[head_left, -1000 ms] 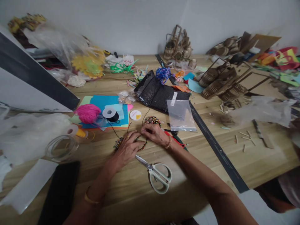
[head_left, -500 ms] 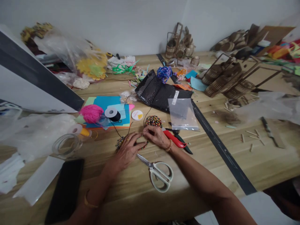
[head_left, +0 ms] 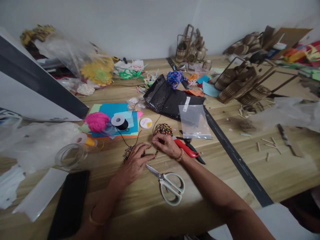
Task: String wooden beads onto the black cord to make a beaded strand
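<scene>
A thin string of small multicoloured beads (head_left: 157,154) curves in a loop on the table between my hands. My left hand (head_left: 136,160) lies over its left part, thumb and fingers bent around the loop and holding it. With fingertips pinched together, my right hand (head_left: 166,145) grips the loop's upper end; the exact pinch point is hidden. Behind the right fingers sits a coiled bunch of colourful beads (head_left: 163,129). A cluster of darker beads (head_left: 127,153) with black cord touches the left fingers. White-handled scissors (head_left: 171,186) lie just in front of the hands, blades toward the left hand.
Red-handled pliers (head_left: 187,148) lie right of my right hand, near a clear zip bag (head_left: 196,121) and a black bubble mailer (head_left: 172,101). A black cord spool (head_left: 120,122) and pink yarn (head_left: 97,121) rest on coloured paper. A phone (head_left: 68,203) lies front left, a knife (head_left: 290,141) far right.
My left fingers and thumb have shifted very slightly, showing a bit more of the bead loop. The right hand stays nearly still, and the view has moved a little.
</scene>
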`<action>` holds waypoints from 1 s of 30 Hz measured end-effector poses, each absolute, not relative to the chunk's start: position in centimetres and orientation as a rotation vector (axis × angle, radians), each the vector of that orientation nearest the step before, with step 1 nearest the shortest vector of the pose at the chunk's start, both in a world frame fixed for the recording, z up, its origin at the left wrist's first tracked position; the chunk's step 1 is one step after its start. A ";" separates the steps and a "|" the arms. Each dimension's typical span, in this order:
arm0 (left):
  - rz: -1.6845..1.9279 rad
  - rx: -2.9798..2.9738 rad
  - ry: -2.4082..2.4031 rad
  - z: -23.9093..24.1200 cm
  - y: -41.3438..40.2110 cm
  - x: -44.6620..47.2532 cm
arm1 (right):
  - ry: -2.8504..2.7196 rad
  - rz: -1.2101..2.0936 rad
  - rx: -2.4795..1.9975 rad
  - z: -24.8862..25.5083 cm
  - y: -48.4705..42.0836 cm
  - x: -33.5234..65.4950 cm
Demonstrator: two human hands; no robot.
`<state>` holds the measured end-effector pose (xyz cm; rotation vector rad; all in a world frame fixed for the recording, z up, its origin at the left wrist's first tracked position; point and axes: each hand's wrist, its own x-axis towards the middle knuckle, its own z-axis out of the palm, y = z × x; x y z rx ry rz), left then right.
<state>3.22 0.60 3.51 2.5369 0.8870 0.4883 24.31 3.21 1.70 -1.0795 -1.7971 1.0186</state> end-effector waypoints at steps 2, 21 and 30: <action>0.480 2.527 0.892 3.5 0.6 3.1 | -1.798 1.017 -1.080 1.7 3.2 24.3; 0.479 2.503 0.872 3.8 0.6 3.1 | -1.807 0.993 -1.092 1.6 3.3 24.2; 0.506 2.483 0.853 3.6 0.7 2.7 | -1.815 0.987 -1.096 1.6 3.2 24.2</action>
